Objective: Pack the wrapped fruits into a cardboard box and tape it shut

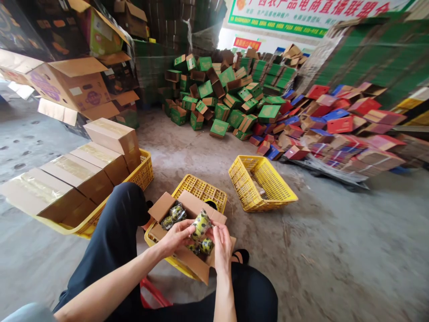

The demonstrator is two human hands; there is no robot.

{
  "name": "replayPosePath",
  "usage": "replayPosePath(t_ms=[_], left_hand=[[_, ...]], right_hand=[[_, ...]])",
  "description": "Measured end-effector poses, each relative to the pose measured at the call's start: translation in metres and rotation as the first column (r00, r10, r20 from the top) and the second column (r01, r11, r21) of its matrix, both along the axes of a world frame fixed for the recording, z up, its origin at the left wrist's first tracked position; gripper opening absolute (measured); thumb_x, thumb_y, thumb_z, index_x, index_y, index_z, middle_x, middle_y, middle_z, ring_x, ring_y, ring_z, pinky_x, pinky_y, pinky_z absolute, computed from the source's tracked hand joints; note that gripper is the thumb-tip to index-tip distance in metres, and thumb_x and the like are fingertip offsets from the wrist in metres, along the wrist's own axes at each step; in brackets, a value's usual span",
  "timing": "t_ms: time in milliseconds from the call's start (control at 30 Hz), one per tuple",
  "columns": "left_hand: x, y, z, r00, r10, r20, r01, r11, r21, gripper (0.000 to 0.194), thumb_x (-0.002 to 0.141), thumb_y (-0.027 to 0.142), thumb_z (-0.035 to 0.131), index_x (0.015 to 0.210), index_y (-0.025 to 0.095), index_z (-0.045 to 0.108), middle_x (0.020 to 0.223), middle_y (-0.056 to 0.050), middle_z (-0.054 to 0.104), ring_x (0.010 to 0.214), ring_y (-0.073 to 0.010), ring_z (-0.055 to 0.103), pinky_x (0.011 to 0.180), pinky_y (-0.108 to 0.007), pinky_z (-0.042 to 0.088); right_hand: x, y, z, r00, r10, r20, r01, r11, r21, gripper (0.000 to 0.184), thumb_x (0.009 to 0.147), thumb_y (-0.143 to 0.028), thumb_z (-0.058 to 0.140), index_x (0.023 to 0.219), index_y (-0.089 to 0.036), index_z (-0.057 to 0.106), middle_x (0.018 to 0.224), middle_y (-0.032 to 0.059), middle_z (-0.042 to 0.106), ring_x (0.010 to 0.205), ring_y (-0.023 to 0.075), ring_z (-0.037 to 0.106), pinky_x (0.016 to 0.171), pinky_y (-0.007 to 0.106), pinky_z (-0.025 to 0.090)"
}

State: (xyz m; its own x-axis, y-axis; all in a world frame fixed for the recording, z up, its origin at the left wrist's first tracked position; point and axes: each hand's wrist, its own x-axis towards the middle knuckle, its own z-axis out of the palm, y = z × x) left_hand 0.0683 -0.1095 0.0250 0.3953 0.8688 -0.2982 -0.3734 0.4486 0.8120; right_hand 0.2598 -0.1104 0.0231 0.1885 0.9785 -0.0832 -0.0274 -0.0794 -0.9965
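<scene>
Both hands hold one wrapped item [201,225], a round thing in yellow-green patterned wrap, just above an open cardboard box [191,206]. My left hand [176,237] grips it from the left with curled fingers. My right hand [221,243] pinches it from the right. Inside the box lie more wrapped items [172,214], some under my hands. The box rests on an upturned yellow crate [204,190] between my knees.
A yellow crate [263,181] stands tilted on the concrete floor ahead. Sealed brown boxes [80,172] sit on a yellow crate at my left. Heaps of green boxes [217,96] and red and blue boxes [328,125] lie beyond.
</scene>
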Motion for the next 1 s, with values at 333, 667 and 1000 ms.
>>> replayPosePath(t_ms=[333,667,1000], left_hand=[[-0.003,-0.004,-0.001,0.999,-0.015,-0.048,0.014,0.999,-0.029,0.074,0.077,0.062,0.080,0.134,0.017,0.064,0.125,-0.015,0.071,0.100,-0.0238,0.071,0.078,-0.028,0.056],[-0.004,-0.003,0.000,0.999,0.052,0.003,-0.052,0.998,-0.035,0.058,0.072,0.059,0.085,0.105,0.013,0.076,0.094,-0.008,0.075,0.079,-0.0159,0.068,0.079,-0.029,0.056],[0.005,-0.005,0.007,0.963,0.215,-0.161,-0.220,0.975,-0.012,0.064,0.069,0.072,0.078,0.088,0.012,0.073,0.067,0.001,0.061,0.060,-0.0100,0.057,0.070,-0.027,0.057]], right_hand=[[0.007,0.000,-0.006,0.994,-0.081,-0.075,0.074,0.993,-0.092,0.047,0.071,-0.055,0.082,0.099,-0.017,0.078,0.102,0.0101,0.080,0.093,0.0264,0.073,0.080,0.035,0.059],[0.005,-0.001,-0.004,0.946,-0.164,-0.279,0.129,0.982,-0.139,0.043,0.064,-0.050,0.087,0.092,-0.020,0.073,0.085,0.0024,0.076,0.073,0.0183,0.069,0.065,0.027,0.056],[0.005,-0.001,-0.005,0.957,-0.137,-0.255,0.106,0.985,-0.135,0.039,0.068,-0.050,0.083,0.093,-0.023,0.068,0.080,-0.0013,0.072,0.068,0.0147,0.065,0.063,0.025,0.054]])
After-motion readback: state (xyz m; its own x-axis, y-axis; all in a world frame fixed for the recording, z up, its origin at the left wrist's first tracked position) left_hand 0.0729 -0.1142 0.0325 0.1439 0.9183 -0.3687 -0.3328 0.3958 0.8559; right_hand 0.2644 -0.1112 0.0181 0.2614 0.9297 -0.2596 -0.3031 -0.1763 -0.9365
